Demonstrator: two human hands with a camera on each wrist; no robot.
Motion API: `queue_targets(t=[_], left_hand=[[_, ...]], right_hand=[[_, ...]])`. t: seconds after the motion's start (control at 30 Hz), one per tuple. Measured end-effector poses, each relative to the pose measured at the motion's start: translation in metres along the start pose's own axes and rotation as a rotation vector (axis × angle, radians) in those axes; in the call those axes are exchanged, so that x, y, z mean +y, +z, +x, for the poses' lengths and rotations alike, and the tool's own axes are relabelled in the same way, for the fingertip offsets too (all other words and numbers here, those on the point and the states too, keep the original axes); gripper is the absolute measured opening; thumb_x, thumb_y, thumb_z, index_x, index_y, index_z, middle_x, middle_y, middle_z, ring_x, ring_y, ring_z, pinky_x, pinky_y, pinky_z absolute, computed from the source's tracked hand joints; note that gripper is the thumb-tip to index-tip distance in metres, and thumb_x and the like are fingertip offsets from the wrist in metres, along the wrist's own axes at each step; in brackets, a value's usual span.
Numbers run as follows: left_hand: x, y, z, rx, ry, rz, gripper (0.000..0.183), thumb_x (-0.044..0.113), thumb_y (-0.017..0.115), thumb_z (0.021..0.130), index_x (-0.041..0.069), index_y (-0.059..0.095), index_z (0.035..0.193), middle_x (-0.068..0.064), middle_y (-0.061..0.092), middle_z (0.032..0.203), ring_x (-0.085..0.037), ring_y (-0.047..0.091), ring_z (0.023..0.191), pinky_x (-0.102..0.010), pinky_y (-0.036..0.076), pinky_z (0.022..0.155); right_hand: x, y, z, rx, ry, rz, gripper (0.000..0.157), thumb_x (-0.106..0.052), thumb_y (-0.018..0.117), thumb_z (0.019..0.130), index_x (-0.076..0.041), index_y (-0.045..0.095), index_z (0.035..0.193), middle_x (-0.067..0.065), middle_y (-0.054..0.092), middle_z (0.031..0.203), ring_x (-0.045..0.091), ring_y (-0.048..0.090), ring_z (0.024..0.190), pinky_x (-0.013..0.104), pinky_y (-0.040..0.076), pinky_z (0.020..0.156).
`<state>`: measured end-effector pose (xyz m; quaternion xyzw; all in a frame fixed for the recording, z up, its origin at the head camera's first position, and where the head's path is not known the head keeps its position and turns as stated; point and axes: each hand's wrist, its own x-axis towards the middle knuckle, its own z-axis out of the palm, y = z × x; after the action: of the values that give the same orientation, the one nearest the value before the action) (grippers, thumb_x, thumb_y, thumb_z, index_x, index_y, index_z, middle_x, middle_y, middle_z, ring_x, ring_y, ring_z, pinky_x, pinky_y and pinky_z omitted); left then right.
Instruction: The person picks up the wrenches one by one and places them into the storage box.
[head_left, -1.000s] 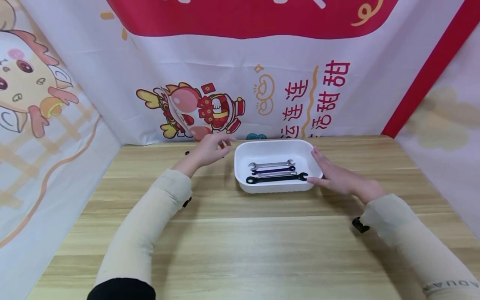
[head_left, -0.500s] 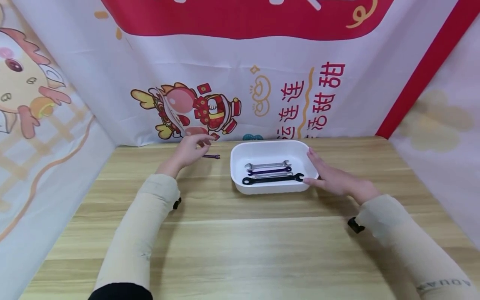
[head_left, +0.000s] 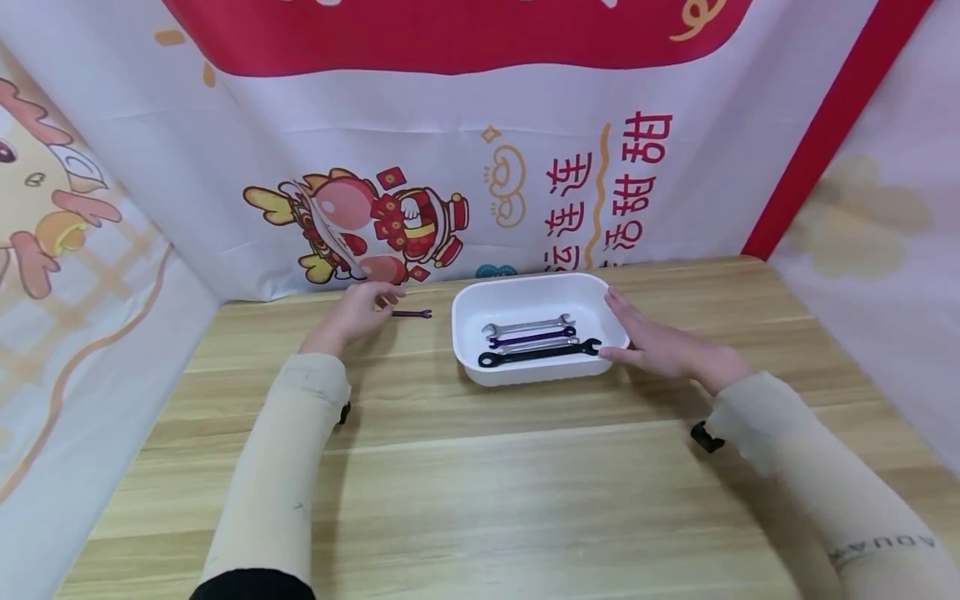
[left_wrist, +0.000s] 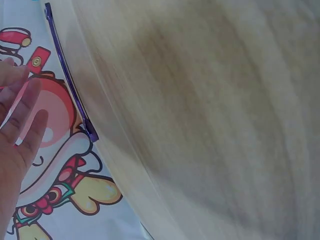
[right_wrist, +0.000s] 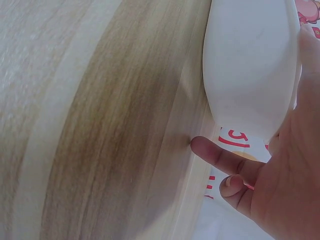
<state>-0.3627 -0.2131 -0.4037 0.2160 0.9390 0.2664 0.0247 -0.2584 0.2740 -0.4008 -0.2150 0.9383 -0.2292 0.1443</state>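
Note:
My left hand (head_left: 360, 308) is at the back left of the table, beside a slim purple wrench (head_left: 411, 314). In the left wrist view its fingers are spread apart, and bare space separates them from the wrench (left_wrist: 70, 75). My right hand (head_left: 660, 342) holds the right end of a white plastic box (head_left: 517, 377), thumb at the front corner and fingers toward the back. Inside the box lie two silver wrenches, a purple wrench (head_left: 531, 337) and a larger black wrench (head_left: 540, 354), roughly side by side. The right wrist view shows the box's outer wall (right_wrist: 252, 60) against this hand.
A wood-grain table (head_left: 480, 500) carries everything. Behind it hangs a white printed cloth (head_left: 375, 108) with red lettering and cartoon figures, and more cloth closes off both sides. The loose purple wrench lies close to the back cloth.
My left hand has moved left and down toward the table, uncovering more of the loose purple wrench. My right hand stays at the box, and the view has shifted slightly.

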Motion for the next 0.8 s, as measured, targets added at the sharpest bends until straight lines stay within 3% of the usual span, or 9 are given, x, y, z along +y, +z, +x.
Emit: queue_targets(t=[0.2,0.43,0.8], left_hand=[[-0.0015,0.0004,0.0051,-0.088,-0.081,0.006,0.043,-0.012,0.054,0.09,-0.001,0.067,0.13,-0.022,0.065,0.122,-0.036,0.058,0.116,-0.053,0.046,0.102],[-0.0056,0.006,-0.0004,-0.148,-0.131,0.052,0.042,-0.009,0.057,0.093,0.002,0.066,0.132,-0.022,0.063,0.124,-0.038,0.057,0.119,-0.055,0.044,0.106],[-0.0089,0.0086,0.0031,-0.145,-0.056,0.142,0.041,-0.006,0.06,0.093,0.001,0.066,0.134,-0.022,0.065,0.125,-0.038,0.057,0.121,-0.054,0.04,0.11]], right_hand=[[-0.0023,0.0,-0.0011,0.012,-0.005,0.001,0.097,-0.049,0.056,0.103,-0.006,-0.007,0.163,0.012,-0.015,0.169,0.042,-0.001,0.154,0.06,0.012,0.12],[-0.0022,0.0061,0.0021,0.017,-0.026,-0.007,0.097,-0.047,0.057,0.103,-0.002,-0.005,0.163,0.014,-0.013,0.169,0.042,0.0,0.153,0.058,0.011,0.121],[-0.0023,0.0041,0.0004,0.023,-0.005,-0.01,0.097,-0.047,0.056,0.103,-0.002,-0.006,0.163,0.015,-0.013,0.169,0.041,0.0,0.154,0.058,0.013,0.12]])
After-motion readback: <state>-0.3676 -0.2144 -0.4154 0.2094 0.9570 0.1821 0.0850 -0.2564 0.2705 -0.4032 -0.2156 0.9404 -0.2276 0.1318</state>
